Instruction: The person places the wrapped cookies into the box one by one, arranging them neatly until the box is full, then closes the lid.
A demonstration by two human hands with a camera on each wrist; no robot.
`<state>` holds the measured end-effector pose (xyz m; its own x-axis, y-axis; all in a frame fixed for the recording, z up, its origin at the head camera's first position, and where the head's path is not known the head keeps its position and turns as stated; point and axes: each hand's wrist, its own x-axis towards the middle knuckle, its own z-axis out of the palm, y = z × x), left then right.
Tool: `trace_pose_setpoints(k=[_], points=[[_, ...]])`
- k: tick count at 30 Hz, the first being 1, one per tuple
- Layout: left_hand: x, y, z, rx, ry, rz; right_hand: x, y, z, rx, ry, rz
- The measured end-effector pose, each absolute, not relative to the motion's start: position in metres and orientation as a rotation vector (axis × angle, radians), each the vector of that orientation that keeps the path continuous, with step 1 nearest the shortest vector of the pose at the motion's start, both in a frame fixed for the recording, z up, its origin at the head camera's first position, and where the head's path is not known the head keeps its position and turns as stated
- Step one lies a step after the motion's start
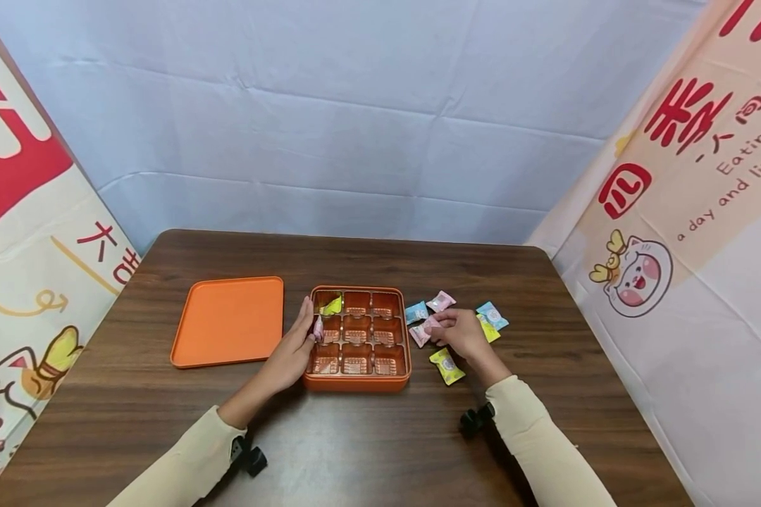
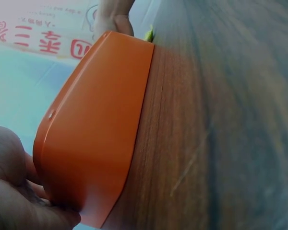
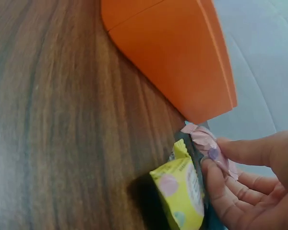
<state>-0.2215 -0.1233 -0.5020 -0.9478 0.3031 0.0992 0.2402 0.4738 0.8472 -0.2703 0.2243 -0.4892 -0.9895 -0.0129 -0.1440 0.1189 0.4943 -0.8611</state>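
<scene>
My left hand [image 1: 292,352] lies along the left wall of an orange box [image 1: 357,384], fingers extended and touching it. Inside, a clear-brown tray has a grid of compartments. A yellow wrapped candy [image 1: 332,305] sits in the back left one, and a pink wrapped candy [image 1: 318,329] in the middle left one, partly hidden by that hand. To the right of the box, my right hand [image 1: 461,332] pinches another pink wrapped candy [image 3: 209,146] between thumb and fingertips. A yellow candy [image 3: 180,191] lies close beside these fingers in the right wrist view.
An orange lid [image 1: 228,320] lies on the wooden table [image 1: 355,451] left of the box. Around the right hand are a blue candy [image 1: 416,313], a pink one [image 1: 440,301], another blue one [image 1: 492,315] and a yellow one [image 1: 487,328]. Cloth backdrops [image 1: 355,141] surround the table.
</scene>
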Motion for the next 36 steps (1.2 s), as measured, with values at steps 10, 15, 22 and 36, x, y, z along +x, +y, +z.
trace_pose_setpoints(k=[10, 15, 22, 36], points=[[-0.219, -0.122, -0.502, 0.493, 2.67, 1.494, -0.265, 0.23, -0.481, 0.145, 2.267, -1.898], [-0.218, -0.121, -0.501, 0.496, 2.691, 1.467, -0.261, 0.221, -0.473, 0.172, 2.156, -1.959], [-0.219, -0.121, -0.502, 0.503, 2.697, 1.456, -0.254, 0.21, -0.461, 0.175, 2.096, -2.019], [-0.221, -0.121, -0.501, 0.496, 2.686, 1.463, -0.25, 0.2, -0.453, 0.132, 1.966, -2.061]])
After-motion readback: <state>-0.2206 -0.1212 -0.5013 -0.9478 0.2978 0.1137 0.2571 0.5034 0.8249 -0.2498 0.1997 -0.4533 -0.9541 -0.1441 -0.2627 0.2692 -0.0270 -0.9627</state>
